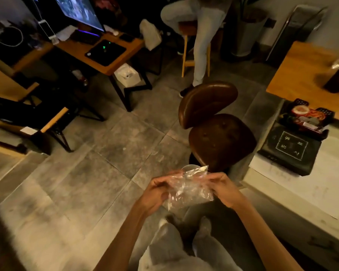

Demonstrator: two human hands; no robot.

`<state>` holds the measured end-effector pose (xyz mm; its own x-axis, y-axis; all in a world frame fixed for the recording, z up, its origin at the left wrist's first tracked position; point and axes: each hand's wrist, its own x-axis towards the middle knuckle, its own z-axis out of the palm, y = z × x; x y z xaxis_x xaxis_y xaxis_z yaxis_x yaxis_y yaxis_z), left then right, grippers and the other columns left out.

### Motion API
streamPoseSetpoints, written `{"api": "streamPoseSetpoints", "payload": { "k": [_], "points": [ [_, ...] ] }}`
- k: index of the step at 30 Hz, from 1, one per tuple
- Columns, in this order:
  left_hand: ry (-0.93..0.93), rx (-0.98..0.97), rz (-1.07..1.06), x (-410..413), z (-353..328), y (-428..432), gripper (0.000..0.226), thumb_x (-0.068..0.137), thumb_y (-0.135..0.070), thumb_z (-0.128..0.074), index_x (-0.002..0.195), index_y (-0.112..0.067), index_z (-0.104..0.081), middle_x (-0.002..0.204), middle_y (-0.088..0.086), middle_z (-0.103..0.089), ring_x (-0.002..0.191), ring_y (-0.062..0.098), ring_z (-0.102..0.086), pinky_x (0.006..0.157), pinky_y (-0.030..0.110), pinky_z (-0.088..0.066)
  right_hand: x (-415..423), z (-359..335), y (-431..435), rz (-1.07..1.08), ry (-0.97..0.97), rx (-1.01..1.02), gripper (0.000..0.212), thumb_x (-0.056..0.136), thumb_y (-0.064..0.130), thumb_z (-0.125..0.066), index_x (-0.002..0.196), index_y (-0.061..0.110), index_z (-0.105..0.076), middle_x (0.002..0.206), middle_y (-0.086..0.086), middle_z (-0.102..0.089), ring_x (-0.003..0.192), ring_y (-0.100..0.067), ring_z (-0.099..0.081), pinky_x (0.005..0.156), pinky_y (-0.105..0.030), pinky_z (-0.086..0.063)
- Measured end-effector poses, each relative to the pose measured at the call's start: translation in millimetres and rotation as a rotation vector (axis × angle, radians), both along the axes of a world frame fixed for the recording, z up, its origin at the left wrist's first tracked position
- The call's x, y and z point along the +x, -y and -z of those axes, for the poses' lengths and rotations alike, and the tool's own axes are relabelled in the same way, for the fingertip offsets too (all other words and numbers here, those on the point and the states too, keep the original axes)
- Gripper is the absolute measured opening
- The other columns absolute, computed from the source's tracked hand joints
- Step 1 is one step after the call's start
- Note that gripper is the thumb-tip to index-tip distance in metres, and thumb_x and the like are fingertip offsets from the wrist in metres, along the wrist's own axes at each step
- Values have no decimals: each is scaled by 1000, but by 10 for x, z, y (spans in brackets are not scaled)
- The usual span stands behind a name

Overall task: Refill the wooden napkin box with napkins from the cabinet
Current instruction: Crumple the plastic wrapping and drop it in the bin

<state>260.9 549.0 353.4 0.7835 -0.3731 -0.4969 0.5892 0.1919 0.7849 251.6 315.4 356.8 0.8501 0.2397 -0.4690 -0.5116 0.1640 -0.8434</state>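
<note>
A crumpled clear plastic wrapper [188, 189] hangs between both my hands at chest height over the tiled floor. My left hand [157, 194] pinches its left side, and my right hand [222, 189] grips its right side. A small pale scrap shows at the wrapper's top edge. No wooden napkin box or cabinet is in view. My legs and shoes show below the hands.
A brown leather stool [219, 137] stands just ahead. A pale counter [311, 192] on the right carries a black box [291, 148] and a basket of packets [306, 120]. A desk with a monitor [106, 53] is far left. A person [202, 36] sits on a wooden stool beyond.
</note>
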Motion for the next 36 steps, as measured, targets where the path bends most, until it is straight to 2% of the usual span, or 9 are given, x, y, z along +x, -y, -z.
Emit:
{"api": "streamPoseSetpoints", "payload": {
  "k": [4, 9, 12, 15, 17, 21, 29, 33, 36],
  "points": [
    [10, -86, 55, 372, 262, -145, 56, 82, 29, -38, 114, -3, -70, 136, 11, -60, 128, 32, -54, 97, 45, -53, 305, 168, -75, -31, 65, -136, 46, 84, -9, -58, 79, 30, -81, 96, 3, -77, 97, -16, -71, 85, -36, -58],
    [173, 77, 236, 818, 1047, -163, 31, 75, 15, -55, 68, -5, -77, 123, 7, -66, 123, 27, -58, 102, 40, -48, 460, 833, -218, 72, -116, -189, 46, 89, -9, -54, 84, 28, -81, 110, 0, -75, 109, -25, -67, 93, -46, -54],
    [355, 121, 375, 1134, 1690, -111, 26, 78, 11, -59, 57, 0, -69, 121, 13, -63, 114, 23, -62, 100, 35, -48, 460, 1217, -168, 89, -377, -31, 29, 91, 0, -58, 112, 14, -72, 115, -7, -73, 108, -21, -68, 92, -37, -55],
    [492, 128, 523, 1363, 2330, -129, 43, 72, 26, -53, 61, -11, -71, 125, 16, -60, 116, 31, -59, 95, 52, -50, 567, 1696, -84, 50, -549, 169, 78, 69, 46, -80, 134, 11, -53, 134, -14, -61, 124, -32, -58, 105, -51, -44],
    [616, 134, 641, 1429, 2730, -156, 41, 68, 29, -50, 64, -5, -72, 128, 13, -58, 121, 28, -57, 99, 50, -49, 738, 2057, -181, -157, -503, -101, 70, 69, 61, -75, 129, 31, -56, 128, -4, -65, 114, -13, -64, 92, -31, -53],
    [687, 145, 726, 1524, 3542, -170, 27, 76, 16, -55, 66, -4, -71, 126, 14, -59, 121, 28, -58, 97, 51, -49, 1066, 2960, -474, -370, -461, -357, 39, 84, 27, -73, 121, 30, -60, 108, 14, -67, 93, 4, -63, 67, -7, -48],
    [233, -29, 592, 1491, 4756, -163, 26, 79, 10, -59, 60, -1, -72, 112, 34, -57, 108, 51, -55, 101, 60, -43, 1031, 4359, -288, -477, -427, -357, 59, 75, 35, -80, 130, 25, -61, 124, 7, -67, 113, -6, -63, 94, -29, -53],
    [52, 40, 839, 1589, 5074, -103, 37, 86, 17, -48, 96, -5, -76, 127, 6, -63, 126, 13, -54, 105, 18, -39, 986, 4737, -160, -532, -453, -489, 46, 82, 26, -73, 126, 28, -60, 114, 1, -70, 100, -17, -69, 86, -42, -59],
    [-295, -36, 713, 1695, 5347, -189, 52, 92, 13, -41, 126, -21, -61, 132, -14, -61, 130, 2, -49, 105, 23, -40, 1001, 4966, -66, -658, -287, -1015, 42, 86, 31, -57, 128, 36, -56, 121, 2, -65, 103, -20, -64, 86, -39, -55]
  ]
}}
